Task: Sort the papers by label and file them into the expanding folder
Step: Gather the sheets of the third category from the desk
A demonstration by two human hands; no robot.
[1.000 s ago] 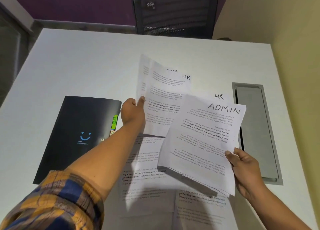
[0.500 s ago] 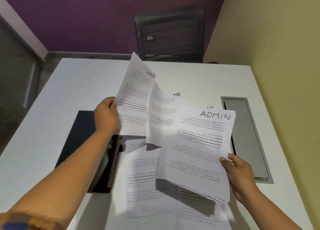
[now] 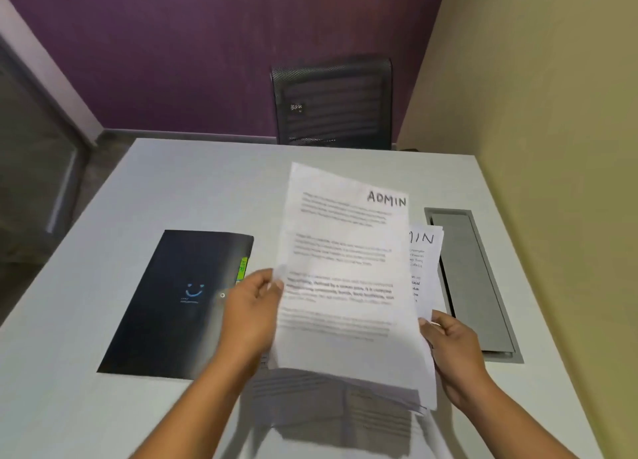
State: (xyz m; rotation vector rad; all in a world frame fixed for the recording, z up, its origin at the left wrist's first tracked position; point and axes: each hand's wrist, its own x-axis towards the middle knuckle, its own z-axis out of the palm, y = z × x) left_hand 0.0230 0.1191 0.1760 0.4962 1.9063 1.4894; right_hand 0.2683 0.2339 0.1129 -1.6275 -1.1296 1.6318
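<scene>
White bench (image 3: 172, 189), mesh chair (image 3: 331, 103) beyond; black folder (image 3: 179, 299) lies left, grey hatch (image 3: 473, 279) right; left hand (image 3: 252, 317) pinches the ADMIN sheet (image 3: 345, 268) in its grip; right hand (image 3: 455, 348) clasps the stack (image 3: 426, 251) behind.

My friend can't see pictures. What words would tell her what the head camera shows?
Above a white table, a left hand holds a sheet marked ADMIN in front of a stack of papers held by a right hand. A closed black folder lies to the left, more papers lie underneath, and a chair stands beyond.
</scene>
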